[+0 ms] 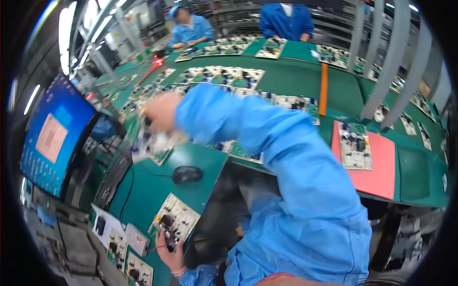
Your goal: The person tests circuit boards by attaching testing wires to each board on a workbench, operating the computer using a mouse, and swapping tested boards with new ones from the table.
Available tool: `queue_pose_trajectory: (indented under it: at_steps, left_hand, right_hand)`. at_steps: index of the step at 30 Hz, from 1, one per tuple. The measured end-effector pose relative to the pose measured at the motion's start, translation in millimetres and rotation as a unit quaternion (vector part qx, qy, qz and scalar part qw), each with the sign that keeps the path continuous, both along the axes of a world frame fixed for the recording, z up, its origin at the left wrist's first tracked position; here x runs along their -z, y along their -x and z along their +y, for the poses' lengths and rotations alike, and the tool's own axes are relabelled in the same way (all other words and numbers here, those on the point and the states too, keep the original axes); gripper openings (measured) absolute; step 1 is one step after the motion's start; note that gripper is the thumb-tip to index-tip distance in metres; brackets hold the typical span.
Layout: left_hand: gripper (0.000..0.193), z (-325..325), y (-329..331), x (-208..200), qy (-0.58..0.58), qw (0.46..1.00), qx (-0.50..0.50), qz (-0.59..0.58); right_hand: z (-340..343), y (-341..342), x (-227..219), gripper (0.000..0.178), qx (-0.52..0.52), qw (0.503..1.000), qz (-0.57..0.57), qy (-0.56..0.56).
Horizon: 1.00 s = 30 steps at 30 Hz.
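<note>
At the lower left my left hand (171, 255) grips the near edge of a white circuit board (183, 213), its fingers over the dark components. That board is tilted above the green table edge. My right arm, in a blue sleeve, reaches across the middle to the far left. There my right hand (162, 112) is smeared by motion, and its fingers cannot be made out. It is over a crowd of circuit boards, and just below it is a blurred board (160, 151).
A black mouse (187, 174) and a keyboard (114, 178) lie near the monitor (57, 138). A small white box (137, 240) stands by more boards. On the right, a board (354, 145) lies on a pink sheet (383, 164), near grey posts (393, 62). Two people in blue sit across the table.
</note>
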<state>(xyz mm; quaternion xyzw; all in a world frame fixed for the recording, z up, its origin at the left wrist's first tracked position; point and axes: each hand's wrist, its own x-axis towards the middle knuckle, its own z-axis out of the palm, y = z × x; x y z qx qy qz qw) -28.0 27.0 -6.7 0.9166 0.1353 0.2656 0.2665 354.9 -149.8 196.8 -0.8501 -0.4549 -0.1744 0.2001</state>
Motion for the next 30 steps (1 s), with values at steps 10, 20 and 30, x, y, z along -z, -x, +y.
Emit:
queue_pose_trajectory:
  at_steps: [10,20,30]
  left_hand:
    - [0.069,-3.8,-15.3,5.9,0.180,0.983,0.021,-0.038]
    - [0.065,8.5,-47.4,4.3,0.115,0.989,-0.096,0.000]
    - [0.052,54.1,-92.6,7.4,-0.053,0.980,-0.164,0.096]
  right_hand:
    - [-627.9,-93.2,127.4,0.052,0.680,0.700,0.178,0.126]
    - [-652.8,-82.2,163.7,0.031,0.759,0.583,0.175,0.231]
    - [-421.9,-302.1,129.5,0.070,0.392,0.866,0.114,0.288]
